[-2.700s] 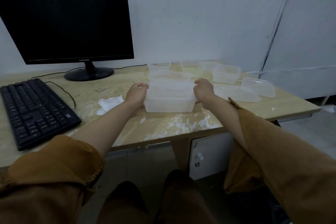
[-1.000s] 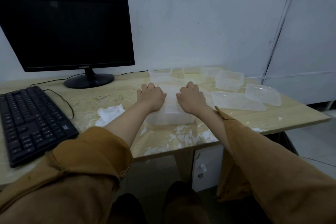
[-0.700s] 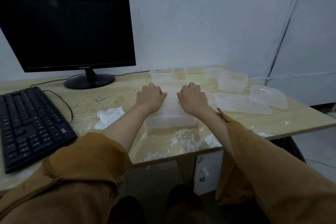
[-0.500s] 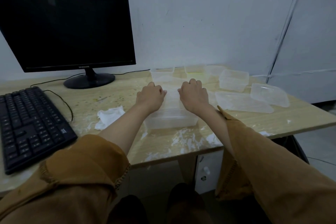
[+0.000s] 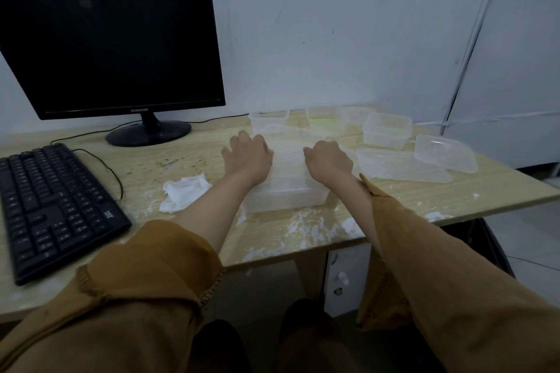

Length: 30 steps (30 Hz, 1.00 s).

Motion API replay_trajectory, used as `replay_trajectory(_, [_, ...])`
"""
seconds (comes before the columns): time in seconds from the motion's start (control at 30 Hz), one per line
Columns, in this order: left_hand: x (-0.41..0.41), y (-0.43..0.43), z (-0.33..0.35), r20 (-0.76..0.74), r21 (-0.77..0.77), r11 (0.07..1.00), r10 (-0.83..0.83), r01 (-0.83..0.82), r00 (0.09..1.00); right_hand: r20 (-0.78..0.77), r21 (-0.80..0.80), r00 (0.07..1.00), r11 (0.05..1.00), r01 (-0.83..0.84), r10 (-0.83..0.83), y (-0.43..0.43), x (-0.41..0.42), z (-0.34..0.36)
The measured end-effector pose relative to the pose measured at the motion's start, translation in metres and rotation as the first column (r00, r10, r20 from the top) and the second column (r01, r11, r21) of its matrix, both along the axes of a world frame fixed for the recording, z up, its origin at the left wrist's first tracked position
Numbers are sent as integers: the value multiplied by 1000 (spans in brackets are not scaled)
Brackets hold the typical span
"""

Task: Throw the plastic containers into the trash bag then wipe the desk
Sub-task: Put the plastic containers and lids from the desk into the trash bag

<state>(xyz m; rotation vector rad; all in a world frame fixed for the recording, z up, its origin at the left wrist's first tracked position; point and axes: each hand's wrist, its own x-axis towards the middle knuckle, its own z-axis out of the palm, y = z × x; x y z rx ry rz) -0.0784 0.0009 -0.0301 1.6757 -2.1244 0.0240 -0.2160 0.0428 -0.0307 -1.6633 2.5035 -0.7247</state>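
A clear rectangular plastic container [image 5: 285, 194] stands on the wooden desk [image 5: 500, 191] near its front edge. My left hand [image 5: 247, 157] and my right hand [image 5: 328, 160] lie palm down on its top, side by side, fingers curled over the lid. Several more clear containers sit behind and to the right: one [image 5: 386, 130], another [image 5: 444, 153], a flat lid [image 5: 400, 165], and two at the back [image 5: 268, 119] [image 5: 325, 119]. No trash bag is in view.
A crumpled white tissue [image 5: 183, 191] lies left of the container. White smears [image 5: 303, 227] cover the desk's front edge. A black keyboard [image 5: 51, 206] and black monitor [image 5: 112, 51] fill the left side. My brown sleeves are pushed up.
My hands have gone from gripping the container's two sides to lying on its top. In the last second they have stayed there, the fingers shifting slightly.
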Motion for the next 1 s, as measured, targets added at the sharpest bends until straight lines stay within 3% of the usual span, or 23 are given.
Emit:
replay_trajectory(0.07, [5,9,3,-203,-63,990,115,-130,973,42,-69,999,997,23,-20,5,-2,-3])
replay_trajectory(0.17, [13,23,9,-571,117,974,227,-195,789,129,-270,987,961,-56,93,14,-2,-9])
replay_trajectory(0.27, [20,31,7,-769,245,963,261,-108,584,363,-378,909,924,-56,204,20,-4,-14])
replay_trajectory(0.37, [26,38,1,-891,293,955,251,57,378,557,-351,801,936,-13,220,27,-5,-22])
replay_trajectory(0.4, [27,41,-2,-906,285,954,237,92,350,580,-351,784,936,-4,220,29,-5,-25])
replay_trajectory(0.6, [32,51,-14,-885,103,990,48,93,462,645,-405,712,914,12,277,36,-1,-26])
replay_trajectory(0.9, [34,53,-13,-900,153,964,45,218,434,671,-415,698,907,74,251,50,1,-26])
replay_trajectory(1.0, [29,62,-23,-869,114,950,-46,290,493,665,-418,713,902,109,222,61,-9,-25])
